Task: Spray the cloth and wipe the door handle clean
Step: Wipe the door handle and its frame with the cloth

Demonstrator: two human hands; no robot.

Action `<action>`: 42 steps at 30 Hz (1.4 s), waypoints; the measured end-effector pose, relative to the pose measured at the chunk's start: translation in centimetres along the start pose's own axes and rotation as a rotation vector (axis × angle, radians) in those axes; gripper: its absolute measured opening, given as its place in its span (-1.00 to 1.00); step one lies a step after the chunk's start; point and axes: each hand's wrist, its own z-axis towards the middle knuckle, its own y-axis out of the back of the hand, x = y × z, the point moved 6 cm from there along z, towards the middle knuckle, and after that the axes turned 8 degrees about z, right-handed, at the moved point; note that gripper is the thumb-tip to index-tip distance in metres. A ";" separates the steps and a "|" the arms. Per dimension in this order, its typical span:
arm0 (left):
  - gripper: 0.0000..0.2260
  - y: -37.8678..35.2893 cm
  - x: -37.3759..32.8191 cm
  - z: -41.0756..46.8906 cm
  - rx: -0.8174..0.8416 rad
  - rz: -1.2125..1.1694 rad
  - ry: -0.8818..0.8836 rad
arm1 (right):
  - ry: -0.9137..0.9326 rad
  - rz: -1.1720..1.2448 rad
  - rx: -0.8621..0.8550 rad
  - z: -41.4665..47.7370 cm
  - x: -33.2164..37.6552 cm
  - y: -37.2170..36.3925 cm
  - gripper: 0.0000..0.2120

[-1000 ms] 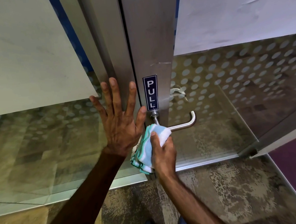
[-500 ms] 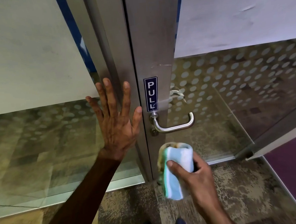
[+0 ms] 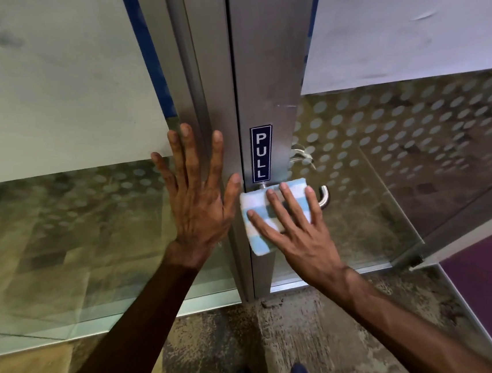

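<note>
Wiping is underway, we judge: right hand [image 3: 295, 229] presses cloth [image 3: 256, 212] flat-fingered over door handle [image 3: 324, 197] (spraying unseen); left hand [image 3: 198, 203] open, empty, braces frame [image 3: 215, 99].

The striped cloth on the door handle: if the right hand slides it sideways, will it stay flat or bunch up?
The striped cloth looks soft and folded, so it would probably bunch or unfold. The right hand only presses it flat with spread fingers, not gripping, so it could slip off the smooth metal door handle. It likely weighs little.
</note>
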 end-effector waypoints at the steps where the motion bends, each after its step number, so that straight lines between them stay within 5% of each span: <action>1: -0.40 0.0 -0.1 -0.1 0.009 -0.001 0.002 | -0.001 -0.021 0.061 0.3 -0.1 -0.5 -0.28; 8: -0.40 -0.1 -0.8 -0.4 0.058 0.021 0.001 | 0.076 -0.104 0.124 0.9 0.3 -2.2 -0.30; 15: -0.38 -0.6 -1.0 0.2 0.073 0.030 0.010 | 0.399 -0.274 0.161 1.1 -0.7 -2.4 -0.48; 22: -0.38 -0.7 -1.6 0.3 0.054 0.027 0.018 | 0.677 -0.404 0.200 0.3 -1.9 -1.5 -0.20; 28: -0.38 -0.8 -2.2 0.1 0.038 0.002 0.018 | 0.778 -0.436 0.187 -1.6 -4.4 -2.1 -0.60; 42: -0.37 -1.2 -3.0 -0.4 0.029 0.047 0.010 | 0.853 -0.373 0.085 -2.9 -10.1 -0.3 -0.69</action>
